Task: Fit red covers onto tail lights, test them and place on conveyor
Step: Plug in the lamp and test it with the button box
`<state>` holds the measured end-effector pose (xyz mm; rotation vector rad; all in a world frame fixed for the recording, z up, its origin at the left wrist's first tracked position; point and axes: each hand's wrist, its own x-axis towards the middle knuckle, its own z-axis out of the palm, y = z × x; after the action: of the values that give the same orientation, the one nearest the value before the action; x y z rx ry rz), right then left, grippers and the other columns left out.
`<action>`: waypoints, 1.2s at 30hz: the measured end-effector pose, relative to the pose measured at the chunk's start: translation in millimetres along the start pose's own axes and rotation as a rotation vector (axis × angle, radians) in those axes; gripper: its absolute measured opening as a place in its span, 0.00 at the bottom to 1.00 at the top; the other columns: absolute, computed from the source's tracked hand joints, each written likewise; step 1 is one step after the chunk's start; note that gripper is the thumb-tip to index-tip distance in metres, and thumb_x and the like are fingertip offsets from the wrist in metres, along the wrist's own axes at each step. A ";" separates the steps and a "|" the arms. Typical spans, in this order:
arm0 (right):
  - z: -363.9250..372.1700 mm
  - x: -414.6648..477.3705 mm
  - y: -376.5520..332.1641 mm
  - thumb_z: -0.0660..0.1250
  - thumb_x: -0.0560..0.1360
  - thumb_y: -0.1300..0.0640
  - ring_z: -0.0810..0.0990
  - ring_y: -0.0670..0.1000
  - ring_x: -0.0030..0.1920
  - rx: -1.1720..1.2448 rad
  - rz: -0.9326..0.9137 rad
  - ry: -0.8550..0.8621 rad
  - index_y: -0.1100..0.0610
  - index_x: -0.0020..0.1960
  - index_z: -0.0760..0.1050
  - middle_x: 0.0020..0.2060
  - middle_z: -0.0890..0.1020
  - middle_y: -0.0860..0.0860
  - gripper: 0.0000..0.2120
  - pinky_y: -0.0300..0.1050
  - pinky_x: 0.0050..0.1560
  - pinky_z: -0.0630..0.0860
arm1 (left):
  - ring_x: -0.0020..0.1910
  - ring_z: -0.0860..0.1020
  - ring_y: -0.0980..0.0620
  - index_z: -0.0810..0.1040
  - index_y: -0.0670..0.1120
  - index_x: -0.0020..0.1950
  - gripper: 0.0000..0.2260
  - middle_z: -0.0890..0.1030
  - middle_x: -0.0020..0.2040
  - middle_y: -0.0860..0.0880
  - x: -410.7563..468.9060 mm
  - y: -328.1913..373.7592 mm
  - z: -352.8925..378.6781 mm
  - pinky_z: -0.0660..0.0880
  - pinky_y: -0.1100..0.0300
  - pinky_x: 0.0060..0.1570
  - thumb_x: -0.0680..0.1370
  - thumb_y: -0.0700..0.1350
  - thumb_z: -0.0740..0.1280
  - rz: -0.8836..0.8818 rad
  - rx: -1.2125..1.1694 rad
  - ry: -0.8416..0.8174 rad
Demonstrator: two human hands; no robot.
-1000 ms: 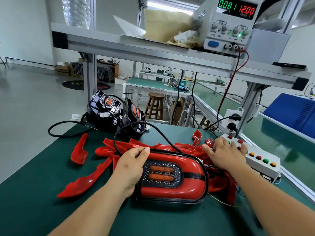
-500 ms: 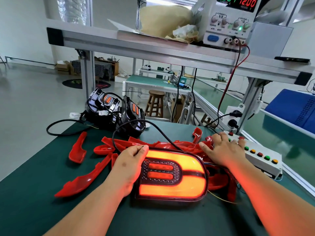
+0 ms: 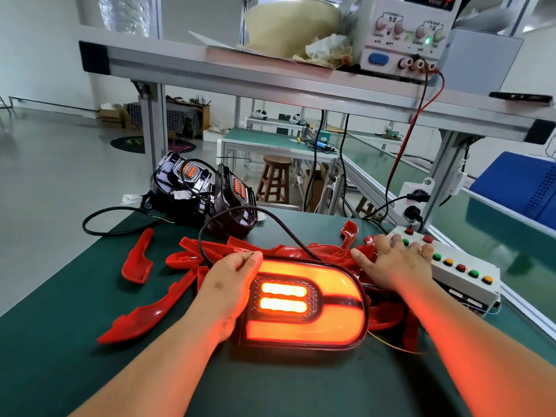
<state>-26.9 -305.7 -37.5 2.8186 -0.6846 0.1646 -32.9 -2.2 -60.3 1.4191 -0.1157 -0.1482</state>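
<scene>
The left grip [image 3: 228,293] curls round the left end of the tail light [image 3: 331,326], which lies lit and face up on the green tabletop [image 3: 75,371]. The right grip [image 3: 397,263] rests flat and uncurled on the button box [image 3: 457,281]. Loose red covers [image 3: 138,260] lie behind and beside the light.

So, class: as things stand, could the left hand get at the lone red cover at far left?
Probably yes: that cover lies in the open, left of the left hand, nothing over it. The hand must first release the lamp.
</scene>
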 end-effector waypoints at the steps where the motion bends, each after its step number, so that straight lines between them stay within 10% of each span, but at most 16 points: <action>1: -1.0 0.1 0.1 0.38 0.69 0.23 0.64 0.66 0.70 -0.015 -0.006 -0.001 0.44 0.70 0.62 0.74 0.64 0.56 0.40 0.63 0.68 0.51 | 0.52 0.82 0.41 0.82 0.45 0.51 0.11 0.84 0.48 0.42 -0.5 0.3 -0.4 0.78 0.41 0.57 0.82 0.49 0.63 0.001 0.003 0.000; 25: -5.4 -3.1 1.9 0.37 0.70 0.23 0.61 0.65 0.73 -0.020 -0.033 -0.019 0.45 0.73 0.60 0.76 0.61 0.56 0.41 0.65 0.71 0.44 | 0.53 0.82 0.39 0.82 0.45 0.52 0.11 0.84 0.49 0.40 -2.2 1.9 -0.9 0.77 0.37 0.58 0.82 0.49 0.62 -0.001 0.015 -0.014; 36: -15.4 -6.4 9.6 0.39 0.71 0.25 0.69 0.64 0.67 0.224 -0.022 0.011 0.49 0.62 0.65 0.67 0.72 0.57 0.35 0.66 0.71 0.56 | 0.55 0.82 0.42 0.82 0.45 0.56 0.18 0.85 0.52 0.43 -5.1 4.8 4.6 0.76 0.41 0.60 0.81 0.57 0.61 0.026 0.036 0.019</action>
<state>-37.8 -307.3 -21.7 3.0339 -0.6703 0.2686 -38.5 -5.1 -54.9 1.4539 -0.1214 -0.1119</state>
